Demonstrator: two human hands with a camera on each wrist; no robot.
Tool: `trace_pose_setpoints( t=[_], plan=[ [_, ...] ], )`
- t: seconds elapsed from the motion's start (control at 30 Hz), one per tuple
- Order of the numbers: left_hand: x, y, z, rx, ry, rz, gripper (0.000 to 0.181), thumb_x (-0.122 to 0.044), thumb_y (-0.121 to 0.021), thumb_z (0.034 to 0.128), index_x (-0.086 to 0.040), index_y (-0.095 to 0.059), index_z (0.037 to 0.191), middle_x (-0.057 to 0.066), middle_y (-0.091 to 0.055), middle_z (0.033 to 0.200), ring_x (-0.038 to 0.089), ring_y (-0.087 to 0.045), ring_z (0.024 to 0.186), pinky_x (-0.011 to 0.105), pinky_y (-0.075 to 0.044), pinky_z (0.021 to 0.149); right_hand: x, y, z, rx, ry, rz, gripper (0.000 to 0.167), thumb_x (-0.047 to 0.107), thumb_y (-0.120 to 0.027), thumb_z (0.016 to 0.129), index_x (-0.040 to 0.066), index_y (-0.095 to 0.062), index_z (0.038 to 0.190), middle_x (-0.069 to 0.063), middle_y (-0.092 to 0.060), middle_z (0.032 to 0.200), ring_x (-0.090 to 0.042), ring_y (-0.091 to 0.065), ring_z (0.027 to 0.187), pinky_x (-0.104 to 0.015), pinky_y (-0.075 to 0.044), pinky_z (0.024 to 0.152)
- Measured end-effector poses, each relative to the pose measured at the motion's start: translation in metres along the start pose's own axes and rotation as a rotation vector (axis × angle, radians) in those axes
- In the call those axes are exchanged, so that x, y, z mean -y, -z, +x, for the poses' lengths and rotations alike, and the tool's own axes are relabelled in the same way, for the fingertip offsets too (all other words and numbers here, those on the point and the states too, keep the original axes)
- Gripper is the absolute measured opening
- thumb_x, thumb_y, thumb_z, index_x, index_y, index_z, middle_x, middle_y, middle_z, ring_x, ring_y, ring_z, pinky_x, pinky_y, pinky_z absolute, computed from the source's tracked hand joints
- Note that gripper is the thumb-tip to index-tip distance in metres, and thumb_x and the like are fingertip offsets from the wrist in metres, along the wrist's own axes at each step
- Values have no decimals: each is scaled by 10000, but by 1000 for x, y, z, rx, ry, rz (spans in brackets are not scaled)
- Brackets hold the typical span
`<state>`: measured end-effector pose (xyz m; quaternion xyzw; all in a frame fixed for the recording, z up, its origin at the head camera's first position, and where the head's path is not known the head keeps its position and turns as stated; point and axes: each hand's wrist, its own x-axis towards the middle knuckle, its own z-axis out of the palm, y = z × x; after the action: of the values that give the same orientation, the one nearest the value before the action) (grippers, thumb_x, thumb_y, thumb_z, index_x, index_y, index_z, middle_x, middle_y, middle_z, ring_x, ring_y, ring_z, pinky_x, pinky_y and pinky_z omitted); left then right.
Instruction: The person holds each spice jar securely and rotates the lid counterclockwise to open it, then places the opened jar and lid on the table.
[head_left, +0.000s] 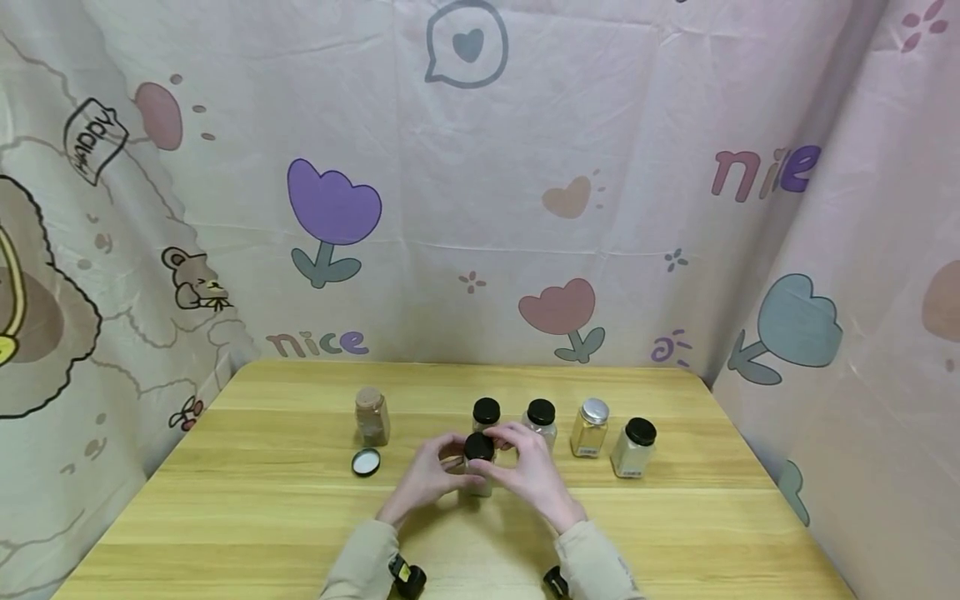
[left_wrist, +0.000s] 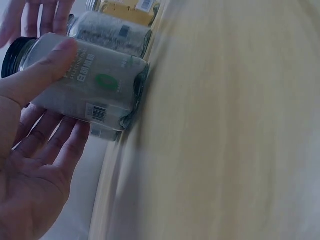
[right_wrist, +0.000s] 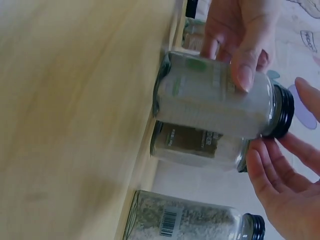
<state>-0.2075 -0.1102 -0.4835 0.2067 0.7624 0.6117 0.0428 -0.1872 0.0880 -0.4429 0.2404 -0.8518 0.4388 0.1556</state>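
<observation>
A glass jar (left_wrist: 107, 82) with a black lid (head_left: 479, 447) and a green mark on its label stands on the wooden table between both hands. The left hand (head_left: 432, 477) grips its body, thumb on the near side and fingers round the far side. At the lid, the right hand (head_left: 527, 468) has its thumb and fingertips curled round the rim, as the right wrist view shows the black lid (right_wrist: 284, 111) between them. Powder in the jar looks pale grey. Behind it stands another black-lidded jar (head_left: 486, 412), partly hidden.
Right of the hands stand a black-lidded jar (head_left: 541, 414), a silver-lidded yellow jar (head_left: 590, 429) and another black-lidded jar (head_left: 633, 450). To the left, a jar of brownish contents (head_left: 372, 419) stands behind a loose lid (head_left: 366, 462) lying on the table (head_left: 262, 500).
</observation>
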Motion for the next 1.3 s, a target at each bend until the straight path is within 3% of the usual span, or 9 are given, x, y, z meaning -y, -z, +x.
trace_pose_setpoints(
  t=[0.17, 0.37, 0.7, 1.07, 1.2, 1.3],
  plan=[
    [1, -6, 0, 7, -15, -24, 512, -20, -856, 759, 59, -614, 1203, 251, -655, 1233, 358, -641, 1185, 332, -550, 1060, 2, -6, -1, -59, 45, -58, 441, 213, -895, 733, 29, -733, 1100, -64, -729, 1054, -195, -667, 919, -383, -601, 810],
    [0, -7, -1, 10, -34, -16, 508, -10, -848, 768, 59, -611, 1212, 249, -650, 1239, 335, -637, 1180, 333, -553, 1057, 3, -7, 2, -102, 94, -112, 402, 186, -896, 724, 12, -749, 1056, -69, -742, 1001, -203, -698, 893, -307, -592, 784],
    [0, -8, -1, -5, -27, -34, 529, -27, -862, 754, 58, -614, 1214, 247, -651, 1243, 357, -624, 1194, 317, -544, 1066, 5, -6, 2, -88, 82, -106, 376, 151, -885, 738, 10, -754, 1061, -71, -751, 1017, -212, -709, 919, -274, -588, 811],
    [2, -10, 0, 0, -26, -40, 509, -45, -848, 777, 36, -617, 1223, 247, -647, 1261, 385, -617, 1217, 358, -533, 1084, 2, -8, 1, -126, 134, -112, 366, 116, -881, 732, 12, -750, 1057, -74, -743, 995, -210, -706, 895, -305, -607, 799],
    [3, -10, -1, -2, -24, -39, 506, -38, -845, 779, 36, -616, 1225, 249, -649, 1257, 378, -622, 1211, 340, -537, 1079, -1, -8, 1, -118, 170, -130, 345, 91, -868, 739, 11, -748, 1053, -93, -759, 1027, -236, -711, 954, -354, -607, 858],
    [3, -10, -2, -16, -28, -46, 505, -14, -840, 775, 49, -615, 1223, 255, -649, 1251, 370, -629, 1196, 330, -544, 1070, -1, -6, 1, -69, 170, -108, 337, 73, -824, 773, 15, -738, 1094, -113, -759, 1096, -263, -694, 1041, -416, -592, 935]
  ],
)
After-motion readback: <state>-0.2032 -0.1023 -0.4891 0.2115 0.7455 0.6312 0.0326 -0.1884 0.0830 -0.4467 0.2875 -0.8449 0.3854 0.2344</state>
